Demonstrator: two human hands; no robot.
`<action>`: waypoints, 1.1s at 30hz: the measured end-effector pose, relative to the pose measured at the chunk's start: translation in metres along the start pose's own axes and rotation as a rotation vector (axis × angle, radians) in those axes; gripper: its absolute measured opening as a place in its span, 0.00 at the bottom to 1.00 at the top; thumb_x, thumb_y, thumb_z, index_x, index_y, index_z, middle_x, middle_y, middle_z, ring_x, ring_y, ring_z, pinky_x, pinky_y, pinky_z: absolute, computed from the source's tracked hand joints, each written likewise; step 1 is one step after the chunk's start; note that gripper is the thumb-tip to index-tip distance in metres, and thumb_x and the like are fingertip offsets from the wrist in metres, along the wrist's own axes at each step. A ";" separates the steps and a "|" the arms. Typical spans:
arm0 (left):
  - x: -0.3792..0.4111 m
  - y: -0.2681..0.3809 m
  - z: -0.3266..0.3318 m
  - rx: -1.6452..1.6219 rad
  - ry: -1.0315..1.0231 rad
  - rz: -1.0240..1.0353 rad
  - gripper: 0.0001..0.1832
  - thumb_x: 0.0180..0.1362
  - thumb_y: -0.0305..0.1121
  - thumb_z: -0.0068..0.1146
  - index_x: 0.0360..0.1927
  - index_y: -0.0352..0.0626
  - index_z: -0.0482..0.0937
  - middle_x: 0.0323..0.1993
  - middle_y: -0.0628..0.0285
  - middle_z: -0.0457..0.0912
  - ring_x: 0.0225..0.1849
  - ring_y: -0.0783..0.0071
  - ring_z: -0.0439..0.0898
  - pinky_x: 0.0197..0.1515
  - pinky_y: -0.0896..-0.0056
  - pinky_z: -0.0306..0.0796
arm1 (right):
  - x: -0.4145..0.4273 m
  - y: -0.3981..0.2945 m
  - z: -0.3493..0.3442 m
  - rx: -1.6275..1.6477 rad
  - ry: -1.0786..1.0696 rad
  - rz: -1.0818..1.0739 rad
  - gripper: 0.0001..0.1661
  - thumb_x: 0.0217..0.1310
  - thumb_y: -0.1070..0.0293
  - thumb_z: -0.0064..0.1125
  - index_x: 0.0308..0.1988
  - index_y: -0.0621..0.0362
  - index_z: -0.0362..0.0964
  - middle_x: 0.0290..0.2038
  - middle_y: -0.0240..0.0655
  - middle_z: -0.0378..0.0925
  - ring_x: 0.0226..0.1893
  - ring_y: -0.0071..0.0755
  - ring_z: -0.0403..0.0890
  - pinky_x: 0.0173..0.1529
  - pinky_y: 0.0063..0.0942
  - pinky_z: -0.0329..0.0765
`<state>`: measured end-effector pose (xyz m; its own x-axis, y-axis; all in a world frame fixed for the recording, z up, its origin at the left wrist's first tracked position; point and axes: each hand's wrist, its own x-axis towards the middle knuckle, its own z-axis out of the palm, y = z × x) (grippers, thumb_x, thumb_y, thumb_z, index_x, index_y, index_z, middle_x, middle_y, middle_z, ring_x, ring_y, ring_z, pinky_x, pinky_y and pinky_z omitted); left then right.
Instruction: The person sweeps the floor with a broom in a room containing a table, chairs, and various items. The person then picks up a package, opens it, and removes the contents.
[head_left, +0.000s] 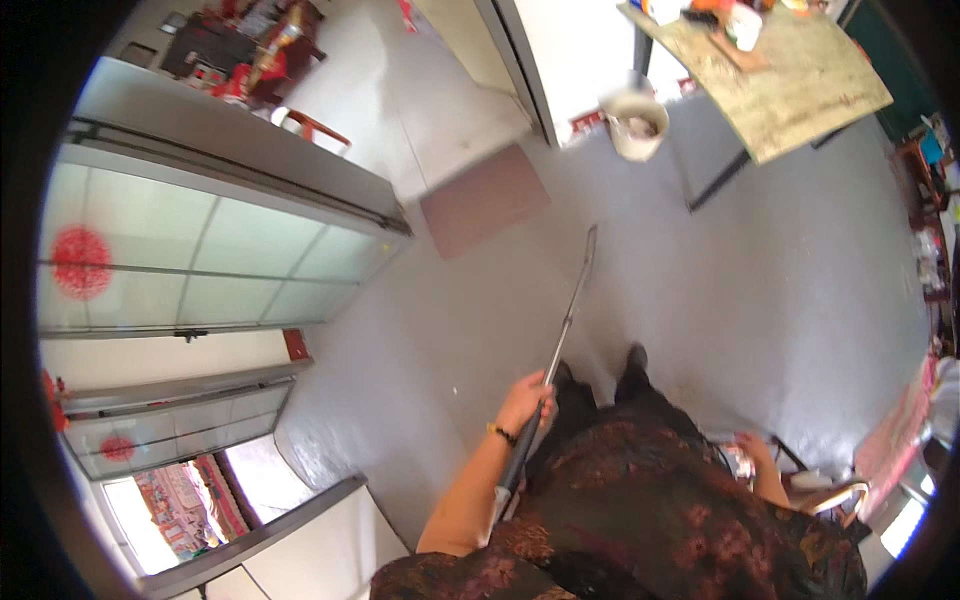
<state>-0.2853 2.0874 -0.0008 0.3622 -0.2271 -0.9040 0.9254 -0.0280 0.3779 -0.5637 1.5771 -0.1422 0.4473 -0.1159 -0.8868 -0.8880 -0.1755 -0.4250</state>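
My left hand is closed around a long metal pole, just where its dark grip meets the bare shaft. The pole slants away from me over the grey floor and ends in a narrow, slightly bent loop, blurred, past my feet. A bracelet circles my left wrist. Low at my right side is my right hand, partly hidden by my dark flowered clothing. Something pale and red shows beside its fingers, and I cannot tell whether the hand holds it.
A reddish-brown doormat lies at the open doorway. Near it are a cream bucket and a worn wooden table bearing several items. Glass-paned doors line the left. A chair-like frame stands close by my right side.
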 end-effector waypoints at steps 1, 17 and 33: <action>0.006 -0.020 -0.019 0.119 -0.044 0.159 0.22 0.55 0.29 0.42 0.55 0.43 0.57 0.14 0.67 0.67 0.11 0.79 0.65 0.12 0.75 0.63 | 0.004 -0.015 0.001 -0.342 0.020 0.052 0.18 0.54 0.63 0.47 0.43 0.61 0.68 0.33 0.36 0.75 0.34 0.30 0.75 0.38 0.27 0.71; 0.089 0.077 -0.090 -0.224 0.334 0.045 0.07 0.50 0.25 0.41 0.19 0.35 0.66 0.15 0.56 0.69 0.16 0.66 0.70 0.19 0.67 0.68 | 0.009 -0.082 0.089 0.534 0.130 -0.045 0.20 0.44 0.76 0.48 0.42 0.72 0.64 0.26 0.44 0.74 0.26 0.39 0.78 0.29 0.29 0.73; 0.108 0.158 0.011 0.284 -0.237 0.086 0.24 0.51 0.26 0.46 0.52 0.33 0.56 0.15 0.63 0.67 0.14 0.78 0.65 0.14 0.74 0.63 | -0.014 -0.021 0.150 -0.662 0.255 -0.372 0.12 0.44 0.66 0.53 0.33 0.55 0.74 0.36 0.39 0.75 0.37 0.39 0.75 0.42 0.30 0.70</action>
<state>-0.1009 2.0481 -0.0370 0.3708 -0.4580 -0.8079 0.8130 -0.2605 0.5208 -0.5673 1.7286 -0.1479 0.7834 -0.1418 -0.6051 -0.4642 -0.7809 -0.4180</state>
